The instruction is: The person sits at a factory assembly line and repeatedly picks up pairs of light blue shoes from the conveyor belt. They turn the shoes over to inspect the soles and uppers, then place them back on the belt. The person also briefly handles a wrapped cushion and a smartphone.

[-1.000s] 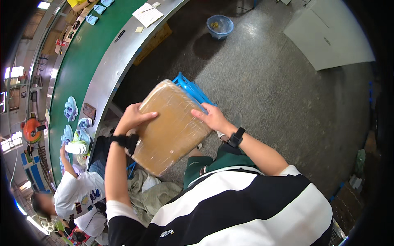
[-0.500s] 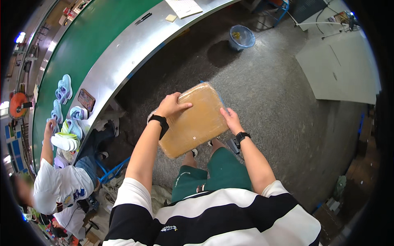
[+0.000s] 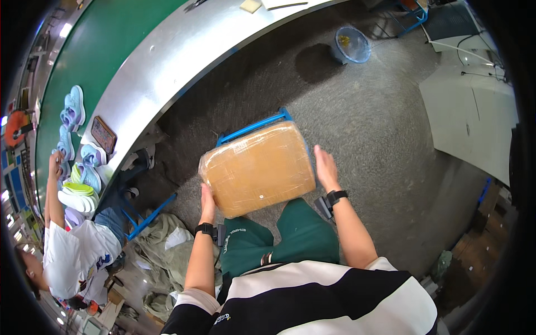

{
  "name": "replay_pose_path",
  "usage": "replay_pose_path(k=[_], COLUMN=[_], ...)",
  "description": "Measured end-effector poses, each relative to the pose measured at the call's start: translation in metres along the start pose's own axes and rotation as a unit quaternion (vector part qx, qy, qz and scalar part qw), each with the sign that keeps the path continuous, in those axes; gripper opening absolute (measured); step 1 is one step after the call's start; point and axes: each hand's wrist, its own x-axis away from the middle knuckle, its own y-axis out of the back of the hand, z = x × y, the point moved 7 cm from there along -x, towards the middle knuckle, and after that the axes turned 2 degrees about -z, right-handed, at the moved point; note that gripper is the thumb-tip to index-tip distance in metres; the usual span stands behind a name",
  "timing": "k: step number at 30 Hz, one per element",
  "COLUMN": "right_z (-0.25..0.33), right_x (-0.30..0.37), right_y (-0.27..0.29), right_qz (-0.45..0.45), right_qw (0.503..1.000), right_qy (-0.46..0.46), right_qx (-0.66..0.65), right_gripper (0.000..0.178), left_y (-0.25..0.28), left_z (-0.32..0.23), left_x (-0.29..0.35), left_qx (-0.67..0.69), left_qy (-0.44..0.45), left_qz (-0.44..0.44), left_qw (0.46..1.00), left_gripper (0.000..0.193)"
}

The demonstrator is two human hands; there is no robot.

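In front of my legs is a blue metal stool (image 3: 254,126) with a tan padded seat (image 3: 259,170) wrapped in clear plastic. The seat's near edge reaches my green shorts. Along its left edge lies my left hand (image 3: 207,202), fingers stretched forward against the side. My right hand (image 3: 326,168) is off the right edge by a small gap, its fingers extended and nothing in them. Both wrists wear black bands with small grey devices.
A metal-edged table with a green belt (image 3: 120,47) curves along the left, carrying pale blue shoes (image 3: 72,109) and a phone (image 3: 104,135). A co-worker in a white shirt (image 3: 78,257) reaches to the shoes. A blue bin (image 3: 352,44) stands on the floor ahead.
My left hand has gone from the top of the seat to its left edge. My right hand has come away from the right side. The stool's blue frame now shows beyond the seat.
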Motion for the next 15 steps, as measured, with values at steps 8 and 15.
replay_pose_path(k=[8, 15], right_z=[0.031, 0.027], right_x=[-0.061, -0.048], right_y=[-0.051, -0.059], right_qz=[0.223, 0.332], right_qw=[0.942, 0.899], right_qy=[-0.092, -0.235], right_qx=[-0.234, -0.16], right_gripper=[0.059, 0.052], left_y=[-0.008, -0.002], left_z=[0.052, 0.09], left_x=[-0.088, -0.093], left_qx=[0.027, 0.029], left_qy=[0.091, 0.162], left_qz=[0.134, 0.208], left_qw=[0.986, 0.964], left_gripper=[0.049, 0.04])
